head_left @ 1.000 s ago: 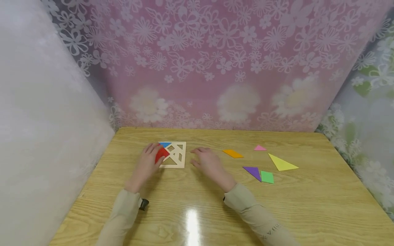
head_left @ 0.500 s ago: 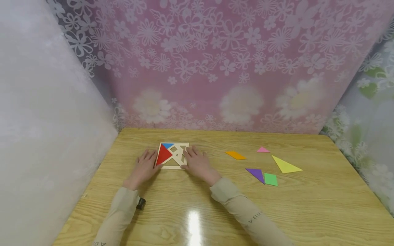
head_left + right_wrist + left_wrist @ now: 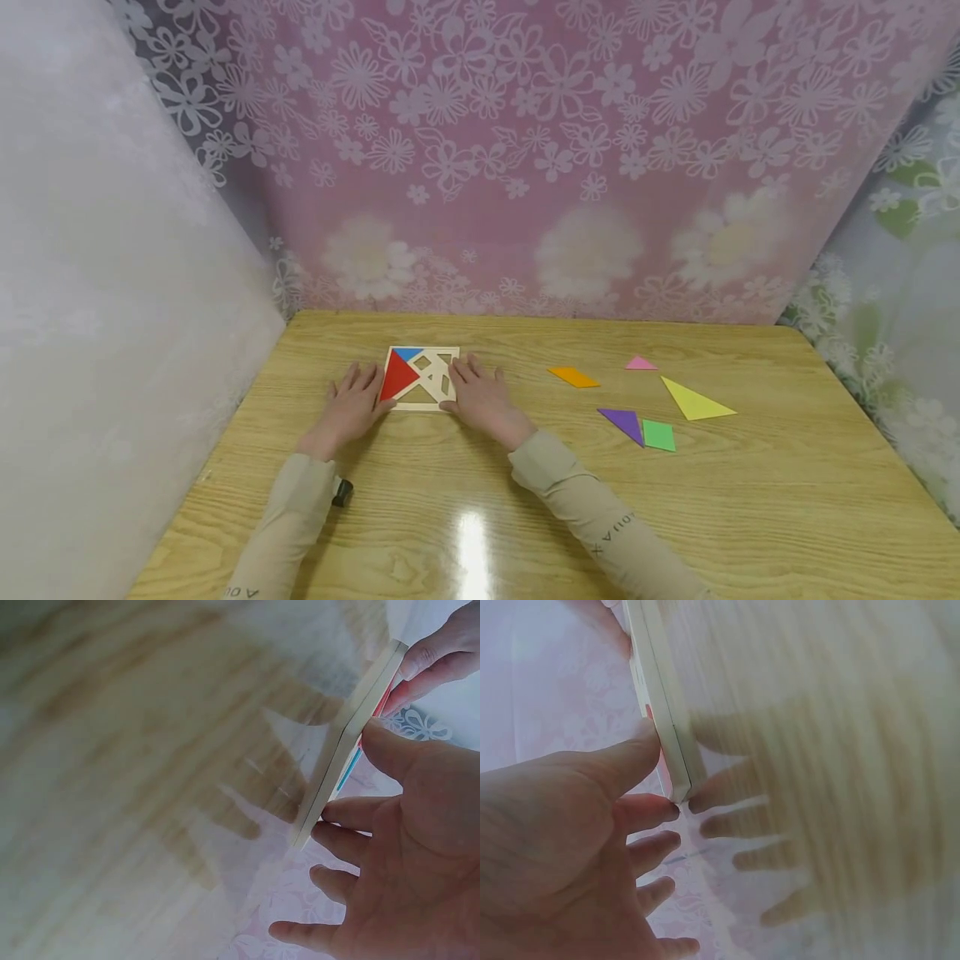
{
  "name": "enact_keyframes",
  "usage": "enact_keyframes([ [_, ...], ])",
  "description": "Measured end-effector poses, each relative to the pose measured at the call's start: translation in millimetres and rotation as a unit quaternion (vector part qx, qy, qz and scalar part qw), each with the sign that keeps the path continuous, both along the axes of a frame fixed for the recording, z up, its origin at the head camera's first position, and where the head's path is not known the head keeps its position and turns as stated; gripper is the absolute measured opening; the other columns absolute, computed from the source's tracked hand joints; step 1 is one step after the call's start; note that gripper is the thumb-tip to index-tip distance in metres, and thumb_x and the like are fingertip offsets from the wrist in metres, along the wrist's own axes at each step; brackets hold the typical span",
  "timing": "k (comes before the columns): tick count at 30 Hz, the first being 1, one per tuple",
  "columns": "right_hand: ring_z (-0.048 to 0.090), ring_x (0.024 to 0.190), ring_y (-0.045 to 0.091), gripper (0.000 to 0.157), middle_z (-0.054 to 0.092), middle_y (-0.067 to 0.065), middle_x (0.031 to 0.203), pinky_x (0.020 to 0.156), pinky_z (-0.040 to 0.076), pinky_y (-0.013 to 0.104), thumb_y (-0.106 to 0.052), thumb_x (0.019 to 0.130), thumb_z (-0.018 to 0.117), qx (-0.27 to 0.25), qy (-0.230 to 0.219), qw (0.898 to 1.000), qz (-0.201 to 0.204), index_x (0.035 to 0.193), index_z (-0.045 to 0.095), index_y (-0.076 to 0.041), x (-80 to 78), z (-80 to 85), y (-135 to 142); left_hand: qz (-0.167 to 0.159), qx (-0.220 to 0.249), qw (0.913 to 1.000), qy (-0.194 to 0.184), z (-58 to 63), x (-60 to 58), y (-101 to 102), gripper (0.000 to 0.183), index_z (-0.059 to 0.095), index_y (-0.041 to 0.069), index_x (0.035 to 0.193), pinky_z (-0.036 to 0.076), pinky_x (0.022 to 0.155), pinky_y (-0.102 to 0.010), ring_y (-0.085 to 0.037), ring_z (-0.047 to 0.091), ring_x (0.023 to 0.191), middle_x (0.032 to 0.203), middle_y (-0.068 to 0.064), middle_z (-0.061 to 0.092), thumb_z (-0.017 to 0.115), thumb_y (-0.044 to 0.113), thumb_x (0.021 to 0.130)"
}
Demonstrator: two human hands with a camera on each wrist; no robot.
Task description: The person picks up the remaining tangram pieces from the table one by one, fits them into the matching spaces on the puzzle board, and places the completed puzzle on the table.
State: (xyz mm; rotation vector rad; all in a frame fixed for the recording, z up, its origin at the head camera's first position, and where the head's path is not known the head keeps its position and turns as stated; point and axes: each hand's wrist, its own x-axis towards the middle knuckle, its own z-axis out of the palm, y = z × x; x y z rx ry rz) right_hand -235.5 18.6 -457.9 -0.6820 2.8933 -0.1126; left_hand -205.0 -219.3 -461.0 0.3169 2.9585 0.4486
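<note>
A square wooden tangram board with cut-out shapes lies flat between both hands. A red triangle and a blue triangle sit in its left side. My left hand rests at the board's left edge, thumb at the near corner, fingers extended and spread. At the right edge lies my right hand, its thumb by the near corner and its fingertips over the rim. The left wrist view shows thumb and index finger touching the board's side; the right wrist view shows thumb and fingers against its side.
To the right on the wooden table lie an orange parallelogram, a pink triangle, a yellow triangle, a purple triangle and a green square. A floral curtain hangs behind the table.
My left hand has come off the red triangle to the board's left edge. My right hand has moved left onto the right edge. Both have stayed nearly still over the last half second.
</note>
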Motion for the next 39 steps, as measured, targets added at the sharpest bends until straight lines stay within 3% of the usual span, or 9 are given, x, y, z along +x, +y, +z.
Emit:
enact_keyframes([
  [7, 0.012, 0.157, 0.026, 0.071, 0.021, 0.003, 0.169, 0.12, 0.019, 0.063, -0.053, 0.104, 0.045, 0.015, -0.008, 1.0, -0.002, 0.162, 0.027, -0.016, 3.5, 1.7, 4.9, -0.007, -0.01, 0.9999, -0.01, 2.9, 4.5, 2.5, 0.068, 0.026, -0.003, 0.158, 0.007, 0.112, -0.077, -0.05, 0.004, 0.152, 0.165, -0.026, 0.017, 0.049, 0.036, 0.107],
  [16, 0.014, 0.156, 0.027, 0.07, 0.021, 0.008, 0.168, 0.12, 0.015, 0.065, -0.05, 0.105, 0.046, 0.007, -0.011, 1.0, 0.012, 0.161, 0.028, -0.013, 11.7, 6.6, 14.4, -0.017, -0.041, 0.9989, 0.012, 4.9, 10.5, 10.7, 0.068, 0.031, -0.002, 0.157, 0.01, 0.113, -0.076, -0.048, 0.009, 0.152, 0.165, -0.021, 0.022, 0.05, 0.04, 0.106],
  [27, 0.014, 0.156, 0.025, 0.07, 0.02, 0.006, 0.169, 0.121, 0.016, 0.062, -0.052, 0.105, 0.044, 0.024, -0.007, 1.0, 0.014, 0.162, 0.027, -0.014, 19.1, 2.8, 26.3, -0.03, -0.042, 0.9986, 0.01, 1.4, 18.1, 18.9, 0.067, 0.031, -0.001, 0.157, 0.009, 0.113, -0.076, -0.045, 0.009, 0.153, 0.166, -0.017, 0.024, 0.05, 0.039, 0.107],
  [39, 0.016, 0.156, 0.028, 0.069, 0.023, 0.006, 0.168, 0.118, 0.016, 0.069, -0.052, 0.104, 0.046, 0.021, -0.001, 1.0, 0.01, 0.161, 0.031, -0.015, 30.2, 7.4, 38.8, -0.031, -0.031, 0.9987, 0.027, -3.9, 23.7, 28.5, 0.07, 0.029, -0.002, 0.158, 0.006, 0.114, -0.075, -0.047, 0.009, 0.153, 0.164, -0.025, 0.022, 0.051, 0.04, 0.106],
])
